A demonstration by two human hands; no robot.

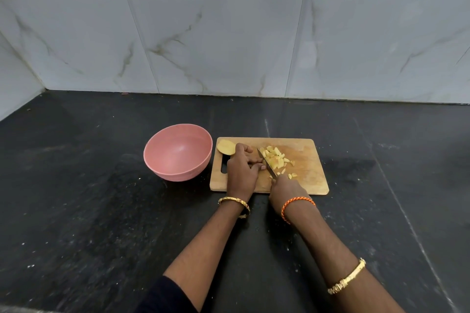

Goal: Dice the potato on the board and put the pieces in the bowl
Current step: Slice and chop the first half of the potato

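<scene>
Nearest the camera, a dark sleeve (162, 295) is cut off by the bottom edge, and both forearms reach forward over the black table (76, 211). Left wrist carries a gold bangle (235, 204); right wrist carries an orange thread band (296, 204), with a second gold bangle (347, 278) further up the forearm.

Left hand (241, 169) lies on the wooden cutting board (310, 175) with fingers curled down beside the blade; what the fingers press is hidden beneath them. Right hand (284, 187) grips the knife (265, 161); the handle is fully covered by the fist, and only the blade shows, pointing away from the person.

Diced potato pieces (276, 159) lie in a loose heap on the board, just right of the blade. One uncut potato half (225, 147) rests at the board's far left corner, partly over the handle slot (224, 166).

Pink bowl (178, 152) stands on the table just left of the board; its visible interior holds nothing.
</scene>
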